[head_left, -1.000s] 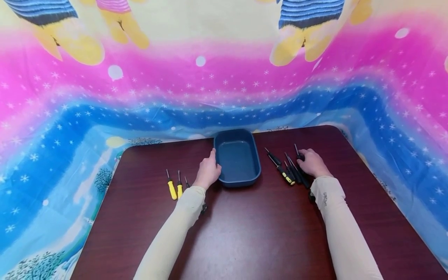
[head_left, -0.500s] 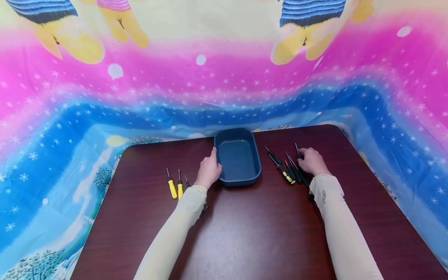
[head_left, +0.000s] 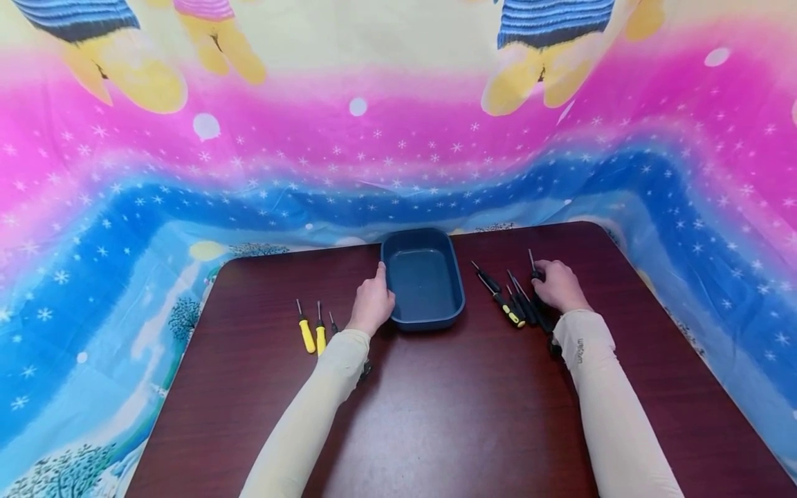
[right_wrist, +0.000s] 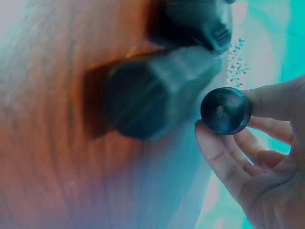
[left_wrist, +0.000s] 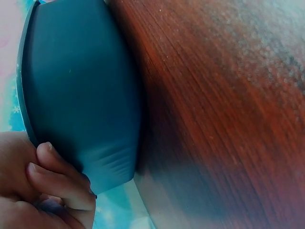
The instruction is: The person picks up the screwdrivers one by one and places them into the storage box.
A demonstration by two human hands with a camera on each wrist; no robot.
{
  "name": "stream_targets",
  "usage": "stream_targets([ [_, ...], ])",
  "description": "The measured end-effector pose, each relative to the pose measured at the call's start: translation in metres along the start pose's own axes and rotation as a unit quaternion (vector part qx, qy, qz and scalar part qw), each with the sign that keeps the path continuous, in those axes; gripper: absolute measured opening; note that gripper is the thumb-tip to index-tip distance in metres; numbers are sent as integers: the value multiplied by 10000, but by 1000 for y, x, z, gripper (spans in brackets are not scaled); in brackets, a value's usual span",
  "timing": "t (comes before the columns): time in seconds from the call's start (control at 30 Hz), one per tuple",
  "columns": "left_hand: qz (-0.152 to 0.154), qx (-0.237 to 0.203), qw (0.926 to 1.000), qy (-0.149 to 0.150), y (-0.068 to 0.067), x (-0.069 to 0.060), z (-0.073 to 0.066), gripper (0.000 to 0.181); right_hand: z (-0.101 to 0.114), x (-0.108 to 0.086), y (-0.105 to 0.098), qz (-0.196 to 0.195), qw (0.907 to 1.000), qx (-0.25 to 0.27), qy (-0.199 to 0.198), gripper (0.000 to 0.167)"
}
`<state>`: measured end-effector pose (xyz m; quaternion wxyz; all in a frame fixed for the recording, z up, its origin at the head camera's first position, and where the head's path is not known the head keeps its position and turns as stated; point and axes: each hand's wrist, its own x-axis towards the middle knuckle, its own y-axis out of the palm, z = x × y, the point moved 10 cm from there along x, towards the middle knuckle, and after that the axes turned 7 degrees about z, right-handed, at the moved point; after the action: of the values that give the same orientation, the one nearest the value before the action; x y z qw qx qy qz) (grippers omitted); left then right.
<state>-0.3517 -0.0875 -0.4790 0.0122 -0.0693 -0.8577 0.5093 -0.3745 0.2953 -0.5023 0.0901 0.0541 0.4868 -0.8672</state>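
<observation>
A dark blue tray (head_left: 423, 283) stands near the table's back edge. My left hand (head_left: 371, 301) is at its left side, the index finger along the rim; in the left wrist view the other fingers of this hand (left_wrist: 47, 191) are curled against the tray wall (left_wrist: 86, 95). My right hand (head_left: 558, 286) pinches a black-handled screwdriver (head_left: 536, 274); the right wrist view shows the round end of its handle (right_wrist: 226, 110) between thumb and fingers of the hand (right_wrist: 271, 171). Just left of it lie several dark screwdrivers, one with a black and yellow handle (head_left: 510, 312).
Left of the tray lie two yellow-handled screwdrivers (head_left: 306, 337) and a darker one (head_left: 333, 324), partly hidden by the left sleeve. The brown table (head_left: 429, 415) is bordered behind by a colourful printed cloth (head_left: 299, 200).
The right hand and its screwdriver have shifted slightly to the right, the screwdriver's tip now a little higher in view. The left hand and tray have stayed in place.
</observation>
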Motion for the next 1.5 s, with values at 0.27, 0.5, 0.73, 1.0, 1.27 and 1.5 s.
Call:
stream_targets([
  [0.27, -8, 10, 10000, -54, 0, 0, 2, 68, 19, -5, -17, -478, 9938, 960, -296, 53],
  [0.5, -26, -9, 10000, -70, 3, -2, 3, 68, 29, -6, -18, -493, 9778, 1999, -401, 50],
  [0.73, -13, -45, 10000, -53, 3, -2, 2, 68, 45, -3, -15, -248, 9496, 3067, -601, 53],
  [1.0, -23, -10, 10000, -75, 2, -2, 0, 69, 73, 9, -7, 42, 9364, 3435, -720, 56],
  [1.27, 3, -29, 9999, -99, 3, -2, -1, 69, 109, 23, 6, 259, 9278, 3630, -824, 55],
  [1.5, -67, 7, 9999, -89, 0, -2, -1, 68, 150, 40, 17, 397, 9340, 3429, -917, 54],
])
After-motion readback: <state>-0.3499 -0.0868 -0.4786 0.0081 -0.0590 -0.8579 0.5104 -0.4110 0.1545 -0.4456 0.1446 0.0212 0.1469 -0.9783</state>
